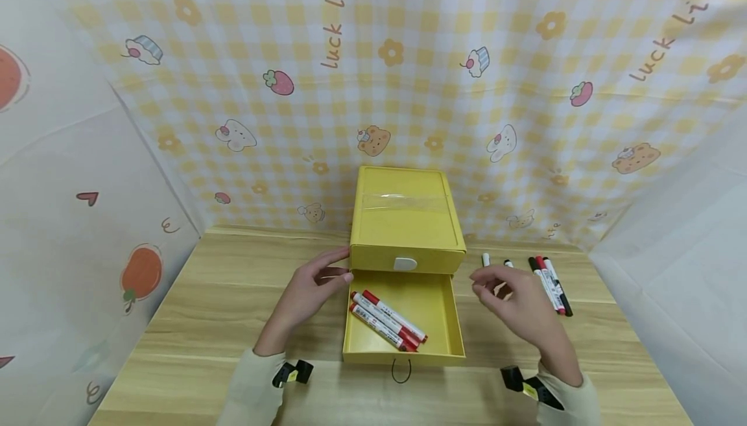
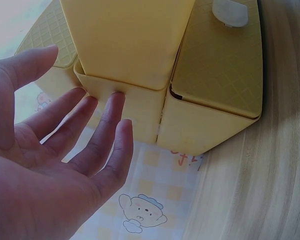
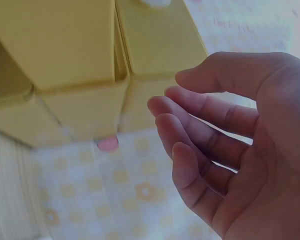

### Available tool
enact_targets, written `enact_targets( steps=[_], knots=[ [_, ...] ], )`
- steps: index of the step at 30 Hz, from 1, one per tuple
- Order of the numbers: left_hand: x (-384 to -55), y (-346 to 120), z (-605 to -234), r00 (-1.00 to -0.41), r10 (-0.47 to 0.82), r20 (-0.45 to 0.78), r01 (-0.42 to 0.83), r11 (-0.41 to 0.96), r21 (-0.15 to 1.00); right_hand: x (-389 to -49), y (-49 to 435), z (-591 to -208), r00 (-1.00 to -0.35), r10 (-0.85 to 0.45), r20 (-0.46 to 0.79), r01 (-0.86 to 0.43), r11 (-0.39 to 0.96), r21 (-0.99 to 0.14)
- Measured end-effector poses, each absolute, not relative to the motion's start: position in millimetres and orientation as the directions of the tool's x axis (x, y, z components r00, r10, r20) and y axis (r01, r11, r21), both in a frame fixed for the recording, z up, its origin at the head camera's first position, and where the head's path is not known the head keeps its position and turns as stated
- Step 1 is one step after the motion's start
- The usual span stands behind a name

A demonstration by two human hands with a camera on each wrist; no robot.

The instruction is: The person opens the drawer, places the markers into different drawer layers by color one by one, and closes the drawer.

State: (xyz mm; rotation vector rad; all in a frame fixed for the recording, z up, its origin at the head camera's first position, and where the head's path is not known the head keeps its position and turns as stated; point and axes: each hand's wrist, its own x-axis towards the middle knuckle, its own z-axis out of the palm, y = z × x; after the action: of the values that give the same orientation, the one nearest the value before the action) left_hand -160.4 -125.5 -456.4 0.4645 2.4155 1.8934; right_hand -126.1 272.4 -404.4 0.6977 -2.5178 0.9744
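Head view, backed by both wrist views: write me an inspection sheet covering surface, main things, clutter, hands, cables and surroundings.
Surface: wood-grain tabletop.
Main things: yellow drawer box, its lower drawer pulled out with three red-capped markers inside; grouped markers lie to the right, others partly hidden behind the right hand.
Clutter: nothing seen apart from those.
Hands: left open at the box's left side, contact unclear; right, fingers loosely bent, holding nothing.
Cables: nothing seen.
Surroundings: yellow-checked cartoon cloth behind; white sheets at both sides.

The yellow drawer box (image 1: 405,231) looks plastic, the table (image 1: 233,303) wood-grained.
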Motion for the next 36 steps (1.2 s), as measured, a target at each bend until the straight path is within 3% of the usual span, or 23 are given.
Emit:
enact_targets(
  steps=[11,19,29,36],
  knots=[
    [-161,-125,-457,-0.954,0.258,0.151,0.209,0.215,0.954,-137,325,-416,-0.875,-0.089,0.475,-0.373,0.750,-0.546],
    [-160,-125,-456,-0.957,0.254,0.139,0.196,0.215,0.957,-141,360,-433,-0.920,0.159,0.357,-0.099,0.789,-0.606],
    [-160,-125,-455,-0.958,0.252,0.136,0.194,0.219,0.956,-145,397,-457,-0.878,0.436,0.198,0.193,0.701,-0.687],
    [-160,-125,-455,-0.957,0.254,0.142,0.201,0.223,0.954,-147,420,-475,-0.855,0.504,0.126,0.308,0.687,-0.658]
  ],
)
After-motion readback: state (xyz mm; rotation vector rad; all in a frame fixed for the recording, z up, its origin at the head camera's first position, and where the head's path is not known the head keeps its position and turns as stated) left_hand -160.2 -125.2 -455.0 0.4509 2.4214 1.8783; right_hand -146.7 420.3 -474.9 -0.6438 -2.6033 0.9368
